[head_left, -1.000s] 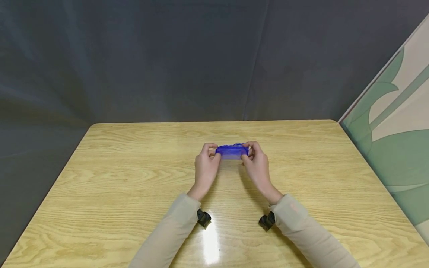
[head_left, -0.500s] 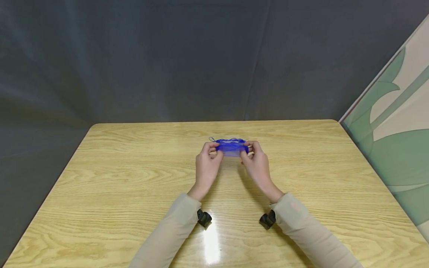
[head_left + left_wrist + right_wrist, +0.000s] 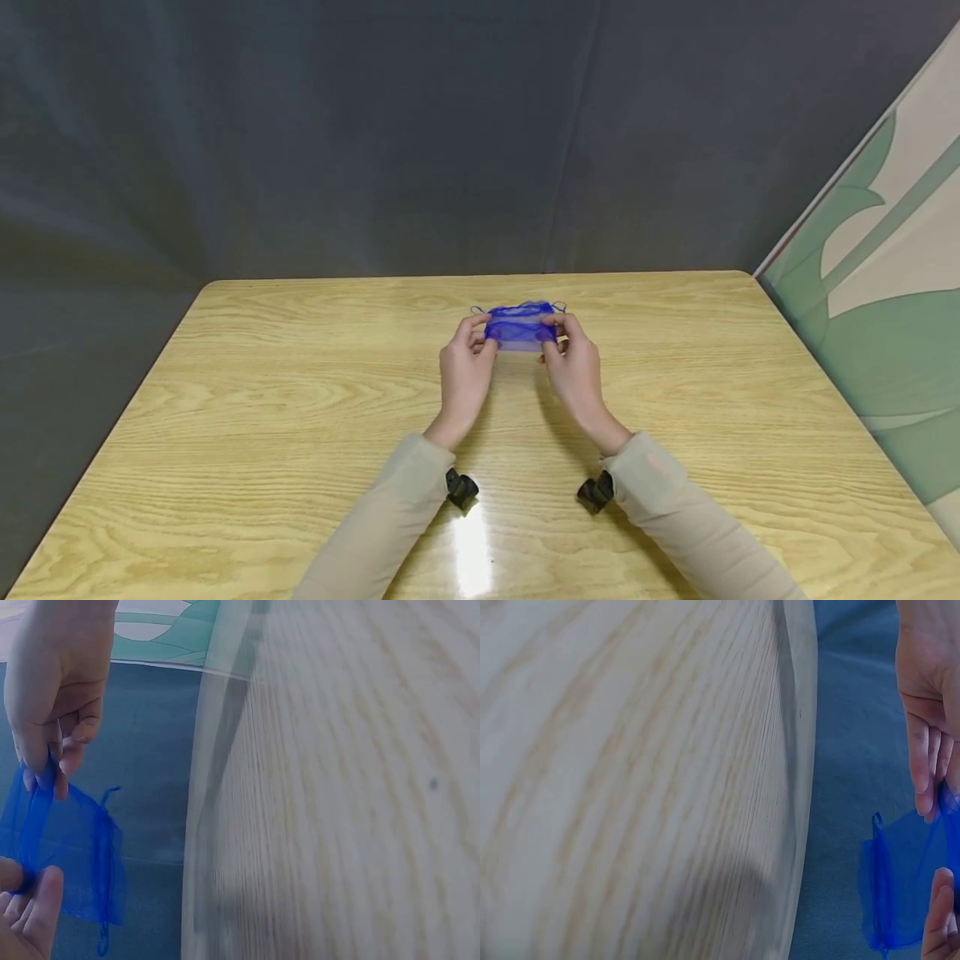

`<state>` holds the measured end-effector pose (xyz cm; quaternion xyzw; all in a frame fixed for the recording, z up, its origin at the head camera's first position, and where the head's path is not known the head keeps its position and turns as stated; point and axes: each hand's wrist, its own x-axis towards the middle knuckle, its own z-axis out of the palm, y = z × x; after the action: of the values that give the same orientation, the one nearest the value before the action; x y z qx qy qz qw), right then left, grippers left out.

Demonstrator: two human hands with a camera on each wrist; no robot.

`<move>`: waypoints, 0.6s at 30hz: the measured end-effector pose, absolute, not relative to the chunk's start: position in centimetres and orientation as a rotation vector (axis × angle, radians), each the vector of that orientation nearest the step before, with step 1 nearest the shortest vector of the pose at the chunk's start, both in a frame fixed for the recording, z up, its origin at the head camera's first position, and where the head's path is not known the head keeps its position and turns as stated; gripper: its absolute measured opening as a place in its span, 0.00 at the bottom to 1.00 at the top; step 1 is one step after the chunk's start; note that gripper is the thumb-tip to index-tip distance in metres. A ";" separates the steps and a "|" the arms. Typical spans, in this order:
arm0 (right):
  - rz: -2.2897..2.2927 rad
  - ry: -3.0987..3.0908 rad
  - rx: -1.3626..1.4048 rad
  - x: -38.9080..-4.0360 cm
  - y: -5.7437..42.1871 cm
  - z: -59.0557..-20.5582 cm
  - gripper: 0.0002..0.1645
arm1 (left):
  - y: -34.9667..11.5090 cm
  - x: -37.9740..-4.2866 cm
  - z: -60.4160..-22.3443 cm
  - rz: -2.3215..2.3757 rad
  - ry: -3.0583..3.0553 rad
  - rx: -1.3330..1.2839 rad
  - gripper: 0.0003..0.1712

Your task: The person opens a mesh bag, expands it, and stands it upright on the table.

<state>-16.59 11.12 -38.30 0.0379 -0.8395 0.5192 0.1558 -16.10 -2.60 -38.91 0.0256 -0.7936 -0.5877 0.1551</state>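
Note:
A small sheer blue drawstring bag [image 3: 519, 337] is held between my two hands above the wooden table. Its ruffled drawstring end lies farther from me, with a cord loop sticking out at each side. My left hand [image 3: 467, 371] pinches the bag's left edge between thumb and fingers. On the opposite edge, my right hand [image 3: 576, 360] pinches it the same way. Up close, the left wrist view shows the blue mesh [image 3: 82, 847] stretched between both hands, and the right wrist view shows the gathered drawstring end [image 3: 883, 889]. Some fingertips are hidden behind the fabric.
The light wooden table [image 3: 262, 417] spreads around the hands, with a bright reflection near the front. A dark curtain [image 3: 375, 133] hangs behind it. A green and cream patterned panel [image 3: 892, 333] stands along the right side.
The bag's drawstring end has unfolded away from me, so more mesh and both cord loops show. My hands keep their pinch and have barely moved.

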 end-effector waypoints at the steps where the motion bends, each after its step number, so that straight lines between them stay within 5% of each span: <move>1: 1.482 -2.397 0.116 -16.6 11.1 -38.3 0.16 | -2.6 -16.1 -38.9 -1.678 -2.273 0.078 0.18; 18: 1.438 -2.499 0.092 -16.8 11.1 -38.3 0.17 | -3.4 -16.4 -39.4 -1.578 -2.329 0.085 0.18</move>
<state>-16.76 11.07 -38.33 0.0315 -0.8591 0.4945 0.1281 -16.41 -3.42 -39.37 0.0298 -0.8163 -0.5533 0.1629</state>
